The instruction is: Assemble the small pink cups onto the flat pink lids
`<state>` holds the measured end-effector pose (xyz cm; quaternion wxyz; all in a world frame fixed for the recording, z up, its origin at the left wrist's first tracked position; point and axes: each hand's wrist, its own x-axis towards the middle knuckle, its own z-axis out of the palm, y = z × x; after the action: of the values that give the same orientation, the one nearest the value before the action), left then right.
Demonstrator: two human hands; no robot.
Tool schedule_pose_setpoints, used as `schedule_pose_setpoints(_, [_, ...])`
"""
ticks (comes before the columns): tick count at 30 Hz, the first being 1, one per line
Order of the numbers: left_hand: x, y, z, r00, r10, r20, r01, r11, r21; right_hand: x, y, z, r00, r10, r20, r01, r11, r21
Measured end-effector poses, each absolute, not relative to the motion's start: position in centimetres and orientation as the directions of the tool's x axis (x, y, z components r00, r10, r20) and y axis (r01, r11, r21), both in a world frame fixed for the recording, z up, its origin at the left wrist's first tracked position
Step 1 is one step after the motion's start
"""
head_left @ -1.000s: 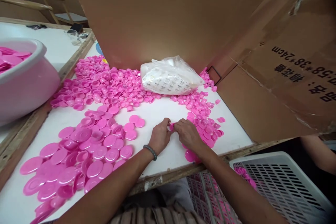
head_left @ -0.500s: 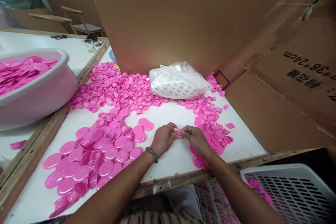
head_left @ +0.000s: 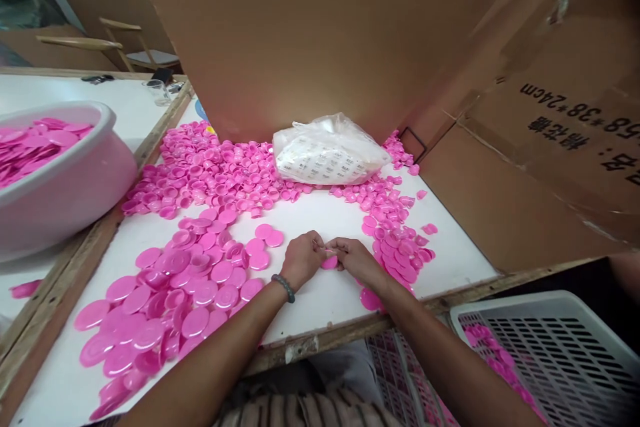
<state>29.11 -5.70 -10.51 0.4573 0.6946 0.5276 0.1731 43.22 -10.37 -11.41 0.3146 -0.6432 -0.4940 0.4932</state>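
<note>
Both hands meet over the white tabletop (head_left: 295, 310), near its front edge. A small pink plastic disc (head_left: 329, 261) is pinched between them, its round face turned toward me. My left hand (head_left: 303, 257), with a beaded bracelet at the wrist, has its fingertips closed at the disc's upper left edge. My right hand (head_left: 354, 259) grips the disc from the right with bent fingers. The fingers partly cover the disc, so any second piece there is hidden. Left of my hands lies a spread of pink discs and shallow cups (head_left: 205, 292); to the right is a pile of pink pieces (head_left: 397, 257).
Many small pink cups (head_left: 225, 170) cover the back of the table, beside a clear plastic bag of printed packets (head_left: 327, 153). Cardboard walls (head_left: 325, 33) stand behind and right. A large pink tub (head_left: 65, 193) sits left. White slotted baskets (head_left: 560, 347) stand below the front edge.
The disc between my hands has turned from nearly edge-on to showing its round face. My fingers have shifted around it. The whole view has moved slightly.
</note>
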Motion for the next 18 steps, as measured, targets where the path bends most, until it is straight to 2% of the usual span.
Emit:
schedule_pose_setpoints(3, [28.9, -5.4, -10.7, 0.350, 0.895, -0.276, 0.568, 0.032, 0.823, 43.3, -10.6, -11.3, 0.104, 0.988, -0.117, 0.515, -0.154, -0.844])
schedule_pose_setpoints(6, [28.3, -5.3, -11.0, 0.324, 0.892, -0.316, 0.519, 0.112, 0.848, 43.4, -11.0, -10.8, 0.011, 0.999, 0.049, 0.649, 0.030, -0.761])
schedule_pose_setpoints(9, [28.1, -5.4, -11.1, 0.323, 0.879, -0.351, 0.421, 0.199, 0.885, 43.3, -11.1, -10.6, -0.166, 0.983, 0.076, 0.745, 0.176, -0.643])
schedule_pose_setpoints(12, [28.2, -5.6, -11.1, 0.330, 0.848, -0.415, 0.324, 0.311, 0.894, 43.1, -10.9, -10.8, -0.217, 0.973, 0.073, 0.825, 0.223, -0.519])
schedule_pose_setpoints(18, [28.1, -5.3, -11.7, 0.306, 0.815, -0.492, 0.322, 0.397, 0.859, 43.0, -10.7, -11.7, -0.185, 0.979, 0.087, 0.849, 0.204, -0.487])
